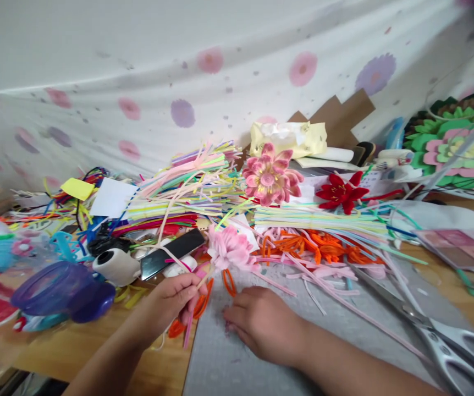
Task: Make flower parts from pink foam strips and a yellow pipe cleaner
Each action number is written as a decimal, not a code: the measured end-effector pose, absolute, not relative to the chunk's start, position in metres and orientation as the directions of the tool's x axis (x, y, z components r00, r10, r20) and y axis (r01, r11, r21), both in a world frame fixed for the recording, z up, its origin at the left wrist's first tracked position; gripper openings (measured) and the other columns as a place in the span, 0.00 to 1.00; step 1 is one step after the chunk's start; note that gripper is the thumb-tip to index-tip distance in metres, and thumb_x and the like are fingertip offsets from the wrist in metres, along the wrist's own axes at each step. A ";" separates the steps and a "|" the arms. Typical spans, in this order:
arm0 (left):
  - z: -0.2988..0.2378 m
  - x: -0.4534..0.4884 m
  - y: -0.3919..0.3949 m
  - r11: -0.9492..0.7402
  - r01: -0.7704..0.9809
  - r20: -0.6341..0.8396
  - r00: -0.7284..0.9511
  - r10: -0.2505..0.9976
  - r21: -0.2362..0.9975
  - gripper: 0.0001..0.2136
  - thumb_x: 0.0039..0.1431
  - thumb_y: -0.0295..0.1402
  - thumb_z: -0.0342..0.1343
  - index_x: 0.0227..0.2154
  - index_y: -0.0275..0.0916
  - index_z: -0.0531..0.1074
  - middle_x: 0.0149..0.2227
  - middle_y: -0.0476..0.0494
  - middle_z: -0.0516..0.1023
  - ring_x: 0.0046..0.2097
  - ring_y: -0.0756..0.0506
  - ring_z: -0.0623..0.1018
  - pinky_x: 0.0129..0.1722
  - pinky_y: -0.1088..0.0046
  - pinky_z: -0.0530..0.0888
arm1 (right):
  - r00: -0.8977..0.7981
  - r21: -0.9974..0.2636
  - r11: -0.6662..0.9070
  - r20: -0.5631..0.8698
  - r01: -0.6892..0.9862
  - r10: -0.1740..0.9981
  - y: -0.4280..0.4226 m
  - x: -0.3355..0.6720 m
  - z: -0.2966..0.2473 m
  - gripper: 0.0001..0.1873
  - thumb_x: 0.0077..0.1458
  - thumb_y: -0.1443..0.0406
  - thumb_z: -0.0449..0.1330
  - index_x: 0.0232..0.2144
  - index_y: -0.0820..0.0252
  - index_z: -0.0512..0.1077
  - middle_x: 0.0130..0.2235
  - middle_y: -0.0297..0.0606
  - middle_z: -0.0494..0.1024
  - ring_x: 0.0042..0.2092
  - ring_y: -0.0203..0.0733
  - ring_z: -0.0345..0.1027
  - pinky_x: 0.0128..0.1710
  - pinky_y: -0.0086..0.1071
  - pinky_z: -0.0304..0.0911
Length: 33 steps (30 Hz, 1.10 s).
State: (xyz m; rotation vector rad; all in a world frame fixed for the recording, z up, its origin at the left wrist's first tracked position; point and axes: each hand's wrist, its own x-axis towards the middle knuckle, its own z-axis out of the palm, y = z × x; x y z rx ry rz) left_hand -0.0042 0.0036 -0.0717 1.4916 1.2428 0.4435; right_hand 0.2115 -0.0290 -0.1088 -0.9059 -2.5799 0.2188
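My left hand (175, 297) is closed in a pinch around the thin pale stem of a light pink pipe-cleaner flower (231, 248). A short pink pipe cleaner (188, 329) hangs below its fingers, and a long pale one (166, 214) arches up behind. Low over the grey cutting mat (220, 374), my right hand (264, 324) has its fingers curled together; the back of the hand hides whatever they may hold. Just beyond its knuckles lies an orange pipe-cleaner loop (229, 282). More orange pieces (202, 302) lie beside the left hand.
Large scissors (420, 319) rest at the right. Behind are bundled pipe cleaners (196, 187), orange coils (315, 246), a finished pink flower (268, 176) and a red flower (342, 191). A black phone-like slab (173, 253), a white roll (117, 267) and a purple container (61, 291) stand left.
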 end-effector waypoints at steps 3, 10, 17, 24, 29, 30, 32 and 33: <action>-0.074 0.008 0.000 0.244 0.378 -0.395 0.397 0.829 0.893 0.13 0.56 0.42 0.47 0.31 0.37 0.68 0.14 0.56 0.64 0.13 0.54 0.61 0.13 0.79 0.58 | -0.744 -0.197 0.817 0.340 0.541 0.575 -0.041 0.210 -0.102 0.08 0.58 0.65 0.51 0.29 0.61 0.68 0.29 0.35 0.72 0.31 0.38 0.63 0.31 0.32 0.55; -0.081 0.018 -0.004 0.302 0.323 -0.407 0.333 0.851 0.897 0.13 0.53 0.44 0.51 0.28 0.38 0.67 0.11 0.56 0.63 0.12 0.53 0.60 0.12 0.78 0.59 | -0.317 -0.360 0.368 0.194 0.857 0.928 -0.045 0.249 -0.110 0.09 0.57 0.70 0.51 0.36 0.60 0.71 0.35 0.41 0.71 0.37 0.41 0.64 0.36 0.32 0.58; -0.094 0.055 -0.011 0.253 0.141 -0.285 0.291 0.913 0.957 0.11 0.59 0.38 0.48 0.37 0.37 0.67 0.11 0.58 0.63 0.14 0.56 0.59 0.16 0.80 0.54 | -0.144 -0.331 0.167 0.091 0.929 0.985 -0.016 0.269 -0.121 0.07 0.55 0.69 0.53 0.33 0.62 0.71 0.38 0.46 0.71 0.43 0.49 0.63 0.41 0.38 0.57; -0.102 0.062 -0.010 0.268 0.087 -0.282 0.290 0.915 0.959 0.10 0.59 0.38 0.48 0.37 0.36 0.66 0.13 0.58 0.64 0.14 0.56 0.59 0.16 0.79 0.53 | -0.011 -0.865 0.182 0.200 0.468 0.980 -0.022 0.269 -0.103 0.05 0.55 0.67 0.52 0.27 0.59 0.64 0.25 0.32 0.68 0.27 0.35 0.61 0.26 0.27 0.56; -0.104 0.062 -0.011 0.278 0.094 -0.293 0.306 0.906 0.956 0.10 0.58 0.38 0.49 0.36 0.37 0.65 0.13 0.58 0.64 0.14 0.56 0.59 0.16 0.79 0.54 | 0.077 -0.951 0.244 0.262 0.190 0.962 -0.021 0.261 -0.104 0.05 0.54 0.65 0.54 0.27 0.60 0.66 0.26 0.32 0.68 0.27 0.33 0.61 0.26 0.25 0.57; -0.103 0.062 -0.010 0.273 0.100 -0.291 0.307 0.906 0.957 0.09 0.58 0.38 0.49 0.34 0.37 0.65 0.13 0.58 0.63 0.14 0.56 0.59 0.16 0.79 0.54 | 0.086 -0.952 0.244 0.263 0.186 0.961 -0.021 0.259 -0.106 0.04 0.54 0.66 0.54 0.28 0.60 0.66 0.26 0.32 0.69 0.27 0.33 0.61 0.26 0.25 0.57; -0.102 0.061 -0.010 0.254 0.114 -0.277 0.291 0.916 0.961 0.09 0.57 0.38 0.49 0.32 0.37 0.65 0.13 0.57 0.63 0.15 0.55 0.59 0.17 0.79 0.54 | 0.071 -0.924 0.250 0.281 0.288 0.957 -0.023 0.255 -0.110 0.04 0.54 0.68 0.53 0.29 0.60 0.67 0.27 0.33 0.70 0.28 0.33 0.62 0.27 0.26 0.58; -0.102 0.060 -0.010 0.237 0.119 -0.262 0.273 0.926 0.964 0.08 0.57 0.38 0.50 0.31 0.38 0.64 0.13 0.57 0.63 0.15 0.55 0.59 0.17 0.79 0.54 | 0.033 -0.878 0.263 0.301 0.401 0.953 -0.025 0.253 -0.112 0.04 0.54 0.69 0.54 0.29 0.61 0.68 0.28 0.34 0.70 0.29 0.35 0.62 0.29 0.27 0.59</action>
